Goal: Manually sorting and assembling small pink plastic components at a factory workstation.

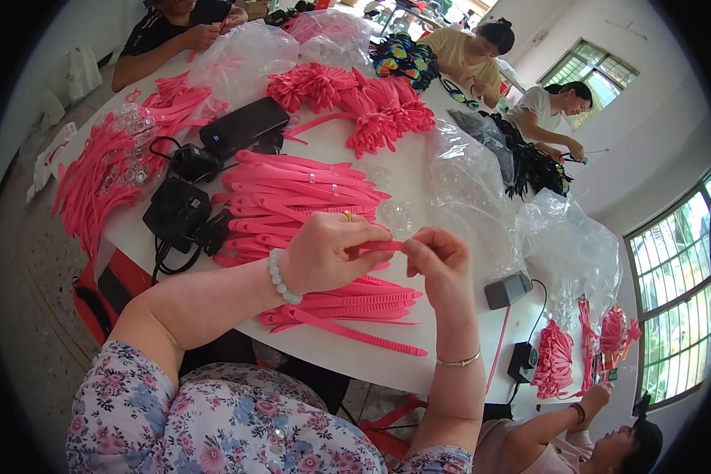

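Note:
A pink rubber strap stretches between my two hands above the table. My left hand, with a beaded bracelet at its wrist, is closed around one part of it. Fingertips of my right hand pinch the other end. Whether a small clip sits under those fingertips is hidden. Beneath and behind my left hand lies a wide stack of pink straps, some with clear clips on them. Nearer to me, more toothed straps lie in a loose row. A few clear plastic clips rest just beyond my hands.
Black power gear and a black box stand at the left, beside heaped pink straps. Strap bundles lie farther back. Clear plastic bags cover the right. Co-workers sit around the table, some near dark goggles.

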A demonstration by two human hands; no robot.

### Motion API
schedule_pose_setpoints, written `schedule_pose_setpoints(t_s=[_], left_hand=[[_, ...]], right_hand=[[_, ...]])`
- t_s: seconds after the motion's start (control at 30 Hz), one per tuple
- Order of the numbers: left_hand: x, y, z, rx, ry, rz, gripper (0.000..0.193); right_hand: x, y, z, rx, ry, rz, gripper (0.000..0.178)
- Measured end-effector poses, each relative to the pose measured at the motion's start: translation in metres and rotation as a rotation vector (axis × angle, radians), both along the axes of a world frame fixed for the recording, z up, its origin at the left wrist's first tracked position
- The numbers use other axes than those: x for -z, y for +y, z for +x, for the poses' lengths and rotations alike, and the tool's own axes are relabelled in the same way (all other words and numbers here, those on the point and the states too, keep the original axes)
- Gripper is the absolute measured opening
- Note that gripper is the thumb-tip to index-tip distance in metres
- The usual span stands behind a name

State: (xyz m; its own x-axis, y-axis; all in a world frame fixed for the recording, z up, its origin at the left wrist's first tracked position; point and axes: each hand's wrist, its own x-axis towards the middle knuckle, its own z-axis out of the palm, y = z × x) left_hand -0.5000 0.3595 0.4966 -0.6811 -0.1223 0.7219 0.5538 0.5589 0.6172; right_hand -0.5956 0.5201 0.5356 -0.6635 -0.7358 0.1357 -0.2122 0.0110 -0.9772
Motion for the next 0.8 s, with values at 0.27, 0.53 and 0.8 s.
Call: schedule_pose_setpoints(t_s=[0.27,0.53,0.8], left_hand=[[0.005,-0.007,-0.005,-0.097,-0.035,-0.044,0.019],[-0.027,-0.03,-0.005,-0.361,0.199,-0.294,0.019],[-0.02,-0.067,-0.01,-0.484,-0.154,-0.76,0.027]], right_hand=[[0.004,0.014,-0.031,0.14,-0.163,-0.151,0.013],[0.018,0.015,-0.048,0.099,-0.169,-0.136,0.022],[0.012,0.017,-0.042,0.076,-0.1,-0.099,0.022]])
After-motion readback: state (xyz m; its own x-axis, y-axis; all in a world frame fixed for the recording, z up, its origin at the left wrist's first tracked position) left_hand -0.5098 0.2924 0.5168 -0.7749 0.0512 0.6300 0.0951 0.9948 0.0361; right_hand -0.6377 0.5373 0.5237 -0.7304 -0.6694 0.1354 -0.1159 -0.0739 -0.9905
